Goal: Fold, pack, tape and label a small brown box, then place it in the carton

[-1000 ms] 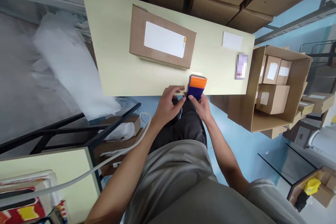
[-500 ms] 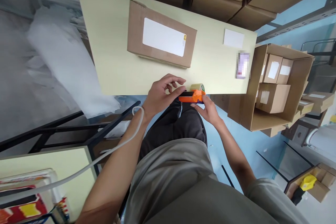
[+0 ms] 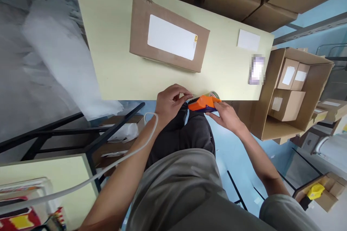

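At the near edge of the tabletop, an orange-and-blue tape dispenser is held by the right hand, its fingers closed round the rear. By the left hand, a narrow pinch is formed at the dispenser's front; whether a tape end is gripped cannot be told. Behind the dispenser, part of the tape roll is shown. Farther back, a white label is already fixed on a cardboard box, though no laid strip can be made out on its visible faces. At right, a white card and a pixelated object are set near an open carton holding smaller boxes. The left forearm is crossed by a pale cord, which could snag.
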`<state>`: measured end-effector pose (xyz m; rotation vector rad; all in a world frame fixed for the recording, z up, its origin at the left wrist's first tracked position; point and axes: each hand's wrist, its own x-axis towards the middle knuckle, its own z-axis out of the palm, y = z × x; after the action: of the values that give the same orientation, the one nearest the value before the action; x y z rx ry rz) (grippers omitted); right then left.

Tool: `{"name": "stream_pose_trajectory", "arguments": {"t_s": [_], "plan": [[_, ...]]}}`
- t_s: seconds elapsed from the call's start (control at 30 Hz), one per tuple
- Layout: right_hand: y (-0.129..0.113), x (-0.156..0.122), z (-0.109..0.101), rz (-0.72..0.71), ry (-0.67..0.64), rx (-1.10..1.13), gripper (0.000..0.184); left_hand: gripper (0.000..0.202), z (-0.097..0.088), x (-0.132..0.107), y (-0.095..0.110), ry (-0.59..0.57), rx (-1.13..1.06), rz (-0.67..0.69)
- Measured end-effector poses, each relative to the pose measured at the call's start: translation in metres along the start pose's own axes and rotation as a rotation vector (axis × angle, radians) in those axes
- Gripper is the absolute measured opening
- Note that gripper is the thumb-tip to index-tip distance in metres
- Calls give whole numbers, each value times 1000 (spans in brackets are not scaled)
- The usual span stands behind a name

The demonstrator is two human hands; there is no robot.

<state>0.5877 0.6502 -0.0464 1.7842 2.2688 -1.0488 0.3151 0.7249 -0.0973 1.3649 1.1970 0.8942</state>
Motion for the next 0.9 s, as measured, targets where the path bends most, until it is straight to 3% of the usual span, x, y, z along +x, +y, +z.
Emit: {"name": "stream_pose_trajectory", "arguments": {"t_s": [0.17,0.27,0.4,0.63,0.8,0.9], "plan": [[39,-7,4,70,28,-223,42,28,-9,8,-40,362,48,-23],[58,-3,14,118,107,-328,43,25,-13,16,-61,331,79,-78],[70,14,26,172,241,-422,43,21,-5,23,-72,305,68,-84],[81,48,44,191,404,-438,35,38,24,43,-86,586,78,11],[80,59,46,249,355,-430,29,47,42,55,-99,691,131,-5],[77,63,44,247,360,-399,28,44,52,58,-101,726,50,-62]]}}
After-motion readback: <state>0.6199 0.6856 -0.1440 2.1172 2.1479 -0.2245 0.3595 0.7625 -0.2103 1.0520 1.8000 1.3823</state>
